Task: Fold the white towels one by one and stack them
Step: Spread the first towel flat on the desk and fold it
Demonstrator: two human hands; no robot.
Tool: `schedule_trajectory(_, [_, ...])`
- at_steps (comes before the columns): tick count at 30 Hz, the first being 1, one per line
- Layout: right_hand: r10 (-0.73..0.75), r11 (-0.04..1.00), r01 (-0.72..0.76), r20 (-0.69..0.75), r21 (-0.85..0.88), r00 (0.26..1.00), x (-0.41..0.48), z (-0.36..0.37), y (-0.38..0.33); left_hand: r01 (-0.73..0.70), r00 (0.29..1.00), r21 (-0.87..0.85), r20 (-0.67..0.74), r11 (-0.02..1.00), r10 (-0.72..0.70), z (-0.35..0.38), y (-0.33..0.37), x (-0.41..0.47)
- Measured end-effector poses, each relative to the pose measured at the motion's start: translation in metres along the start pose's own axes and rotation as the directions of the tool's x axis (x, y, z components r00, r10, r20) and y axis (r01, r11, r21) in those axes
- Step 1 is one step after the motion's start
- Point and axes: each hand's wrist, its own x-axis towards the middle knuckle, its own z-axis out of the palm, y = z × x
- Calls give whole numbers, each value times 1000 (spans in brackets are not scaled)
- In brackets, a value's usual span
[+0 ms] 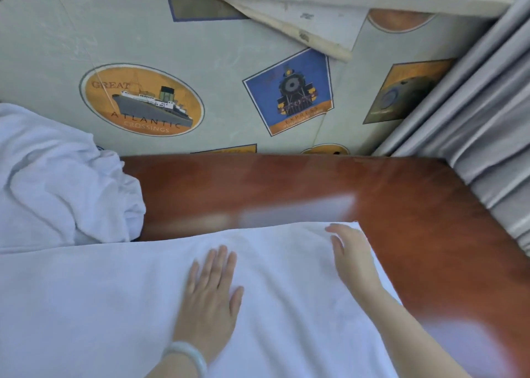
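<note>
A white towel (114, 306) lies spread flat along the near edge of the reddish table (286, 188). The left hand (210, 297), a pale bracelet (187, 354) at its wrist, presses on the towel's middle, its grip wide with fingers straight. The right hand (351, 253) rests on the towel's far right corner, its grip loose, holding nothing. A crumpled heap of white towels (57, 177) sits at the table's left edge, under the picture-papered wall (229, 48).

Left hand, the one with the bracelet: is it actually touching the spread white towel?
Touching. The head view shows the left hand lying flat, fingers straight, on the spread white towel, palm down against the cloth.
</note>
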Motion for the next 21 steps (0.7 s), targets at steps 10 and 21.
schedule_trajectory(10, [409, 912, -403, 93, -79, 908, 66, -19, 51, 19, 998, 49, -61, 999, -17, 0, 4, 0])
schedule_trajectory(21, [83, 967, -173, 413, 185, 907, -7, -39, 41, 34, 999, 68, -41, 997, -32, 0, 6, 2])
